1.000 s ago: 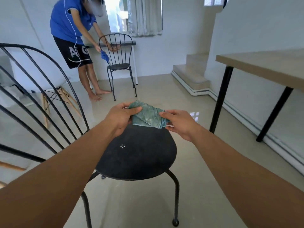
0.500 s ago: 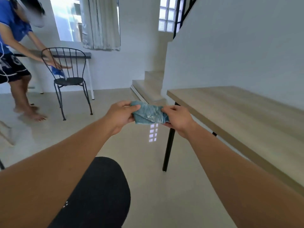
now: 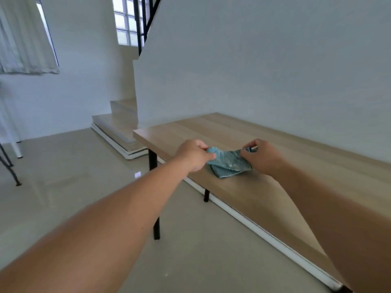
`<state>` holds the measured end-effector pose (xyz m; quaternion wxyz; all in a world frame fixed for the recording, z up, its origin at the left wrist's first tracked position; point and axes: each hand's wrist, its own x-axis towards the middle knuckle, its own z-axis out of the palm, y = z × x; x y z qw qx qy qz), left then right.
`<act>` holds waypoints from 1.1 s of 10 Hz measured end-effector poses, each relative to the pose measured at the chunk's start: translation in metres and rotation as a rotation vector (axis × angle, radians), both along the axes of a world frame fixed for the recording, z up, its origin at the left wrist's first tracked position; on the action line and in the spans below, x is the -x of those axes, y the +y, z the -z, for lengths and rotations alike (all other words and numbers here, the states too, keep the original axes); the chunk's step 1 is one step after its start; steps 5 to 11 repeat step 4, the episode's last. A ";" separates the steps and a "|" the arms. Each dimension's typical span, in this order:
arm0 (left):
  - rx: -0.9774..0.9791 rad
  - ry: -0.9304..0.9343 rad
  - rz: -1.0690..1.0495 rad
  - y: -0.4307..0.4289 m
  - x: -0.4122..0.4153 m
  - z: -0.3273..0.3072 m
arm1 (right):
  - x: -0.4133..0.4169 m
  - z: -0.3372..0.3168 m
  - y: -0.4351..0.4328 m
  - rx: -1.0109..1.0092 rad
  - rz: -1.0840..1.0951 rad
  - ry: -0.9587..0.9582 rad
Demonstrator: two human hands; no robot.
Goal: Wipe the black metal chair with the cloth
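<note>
Left to right: my left hand [image 3: 193, 154] pinches one end of the folded blue-green cloth [image 3: 228, 162]; my right hand [image 3: 263, 155] pinches the other. The cloth's lower fold lies on or just above the wooden worktop [image 3: 317, 166]; I cannot tell which. The black metal chair is out of view, so how much wiping is done cannot be judged; none is under way.

Light wood table [image 3: 211, 132] on black legs stands against white wall; folded teal cloth [image 3: 229, 163] sags onto its top.
</note>
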<state>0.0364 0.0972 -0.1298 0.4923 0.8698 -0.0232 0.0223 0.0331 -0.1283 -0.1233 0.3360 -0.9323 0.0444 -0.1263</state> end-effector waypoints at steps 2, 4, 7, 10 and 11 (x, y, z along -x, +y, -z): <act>-0.226 -0.113 0.040 -0.008 0.001 0.022 | 0.007 0.034 -0.029 0.033 0.063 -0.042; -0.211 -0.201 0.079 0.015 0.022 0.022 | 0.009 0.021 -0.002 0.241 0.174 0.052; -0.211 -0.201 0.079 0.015 0.022 0.022 | 0.009 0.021 -0.002 0.241 0.174 0.052; -0.211 -0.201 0.079 0.015 0.022 0.022 | 0.009 0.021 -0.002 0.241 0.174 0.052; -0.211 -0.201 0.079 0.015 0.022 0.022 | 0.009 0.021 -0.002 0.241 0.174 0.052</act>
